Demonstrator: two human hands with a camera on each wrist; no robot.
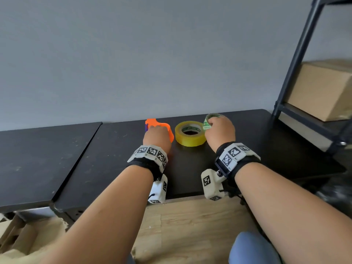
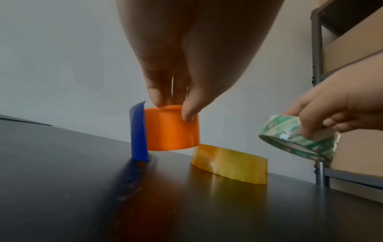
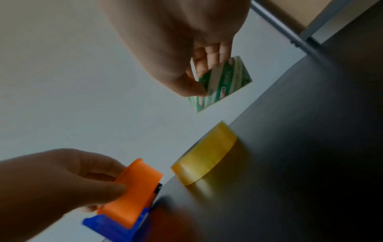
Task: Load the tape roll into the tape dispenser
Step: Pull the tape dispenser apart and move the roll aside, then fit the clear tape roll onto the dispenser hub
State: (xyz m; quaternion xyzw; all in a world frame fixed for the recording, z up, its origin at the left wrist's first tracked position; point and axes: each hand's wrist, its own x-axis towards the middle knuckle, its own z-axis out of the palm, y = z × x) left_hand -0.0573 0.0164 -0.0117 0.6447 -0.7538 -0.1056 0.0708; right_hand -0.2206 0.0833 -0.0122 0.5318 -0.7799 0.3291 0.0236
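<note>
My left hand (image 1: 157, 137) pinches the orange tape dispenser (image 1: 163, 127) from above, thumb on one side and fingers on the other. The dispenser (image 2: 172, 130) has a blue part (image 2: 138, 132) and is tilted, its orange body raised off the black table. My right hand (image 1: 219, 133) holds a green-and-white tape roll (image 1: 209, 121) lifted clear of the table, thumb and fingers pinching its rim. The roll (image 2: 298, 139) (image 3: 223, 83) hangs tilted to the right of the dispenser (image 3: 132, 193). A wider yellow tape roll (image 1: 190, 133) (image 2: 230, 165) (image 3: 205, 153) lies flat between my hands.
The black table (image 1: 257, 149) meets a grey wall behind. A second black tabletop (image 1: 38, 159) adjoins on the left. A black metal shelf (image 1: 297, 60) with a cardboard box (image 1: 322, 88) stands at the right. Wood floor and cardboard lie below the front edge.
</note>
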